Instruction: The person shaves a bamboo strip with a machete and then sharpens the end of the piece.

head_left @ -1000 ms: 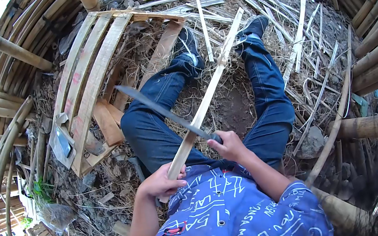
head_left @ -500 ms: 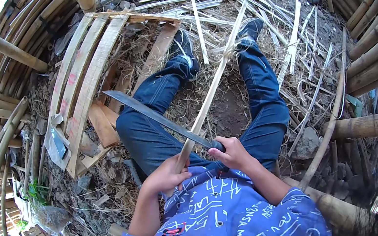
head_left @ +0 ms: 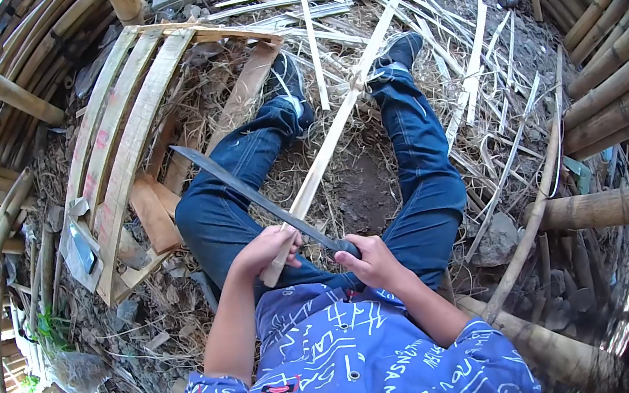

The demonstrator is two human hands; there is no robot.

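My left hand (head_left: 267,252) is closed round the lower part of a long pale bamboo strip (head_left: 324,153), whose near end sticks out below the fist. The strip slants up and right, its far part between my shoes. My right hand (head_left: 371,260) grips the dark handle of a machete (head_left: 248,193). Its long blade points up and left and crosses the strip just beyond my left hand. Whether the edge touches the strip I cannot tell.
A slatted wooden pallet piece (head_left: 125,132) lies at the left. Many split strips (head_left: 471,65) and shavings cover the ground ahead. A grey stone (head_left: 496,240) and a bamboo pole (head_left: 600,209) are at the right. Bamboo fencing curves along both sides.
My left hand has moved up along the strip, so more of its near end shows below the fist. The whole view has shifted slightly left.
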